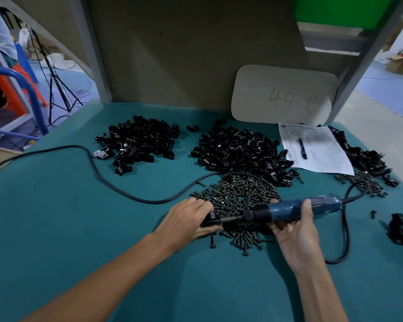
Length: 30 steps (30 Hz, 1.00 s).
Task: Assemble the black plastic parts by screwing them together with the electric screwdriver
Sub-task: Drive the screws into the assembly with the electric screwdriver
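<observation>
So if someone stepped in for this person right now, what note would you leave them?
Left hand grips a black part at the near edge of the screw pile.
Right hand holds the electric screwdriver roughly level, with its bit at that part.
Loose parts wait behind: left heap, middle heap, right heap.
Done: I cannot tell how many. One screw seems to be going in now.
Left: most of the heaps, it appears.
</observation>
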### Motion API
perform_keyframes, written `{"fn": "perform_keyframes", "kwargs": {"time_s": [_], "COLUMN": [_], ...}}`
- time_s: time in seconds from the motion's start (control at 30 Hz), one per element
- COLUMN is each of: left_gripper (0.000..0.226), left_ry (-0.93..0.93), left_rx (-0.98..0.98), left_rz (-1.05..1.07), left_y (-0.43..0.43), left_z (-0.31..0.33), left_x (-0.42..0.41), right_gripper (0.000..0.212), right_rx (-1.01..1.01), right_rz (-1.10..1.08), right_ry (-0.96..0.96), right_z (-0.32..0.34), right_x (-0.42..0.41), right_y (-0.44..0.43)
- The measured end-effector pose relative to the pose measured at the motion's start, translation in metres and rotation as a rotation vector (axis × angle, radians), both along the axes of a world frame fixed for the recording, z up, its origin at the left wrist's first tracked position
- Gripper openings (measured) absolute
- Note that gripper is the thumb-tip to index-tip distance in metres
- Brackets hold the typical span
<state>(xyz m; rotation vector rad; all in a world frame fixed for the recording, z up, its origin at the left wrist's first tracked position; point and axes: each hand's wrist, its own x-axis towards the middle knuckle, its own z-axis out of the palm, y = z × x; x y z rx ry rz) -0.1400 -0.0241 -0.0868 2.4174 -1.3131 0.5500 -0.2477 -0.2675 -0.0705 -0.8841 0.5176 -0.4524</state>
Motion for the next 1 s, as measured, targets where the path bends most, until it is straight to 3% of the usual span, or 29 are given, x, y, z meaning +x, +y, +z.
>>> {"fn": "perform_keyframes", "kwargs": {"time_s": [0.13,0.3,0.57,0.73,1.0], "left_gripper": [0.044,0.043,0.042,0.04,0.039], "left_ry": [0.0,0.008,-0.035,-0.036,-0.031], "left_rx": [-0.008,-0.016,-0.02,-0.032,-0.027], "left_rz": [0.004,0.003,-0.003,-0.002,-0.005], "left_y": [-0.0007,-0.0011,-0.001,-0.0009,-0.0008], "left_z": [0.0012,0.0001,-0.0002,0.0002,0.0013], "left_x": [-0.0006,-0.0007,-0.0003,-0.0004,-0.0007], "right_gripper": [0.049,0.052,0.076,0.065,0.065], "right_rx": [0.015,0.023,0.038,0.054,0.045], "right_rz": [0.005,-0.006,-0.022,-0.018,-0.011], "right_ry": [0.002,0.01,0.023,0.024,0.029], "right_z": [-0.001,0.0019,0.0044,0.0024,0.0026], "right_x": [-0.0005,-0.0007,-0.0009,0.0004,0.0002], "right_y": [-0.001,0.0016,0.004,0.0034,0.0047]}}
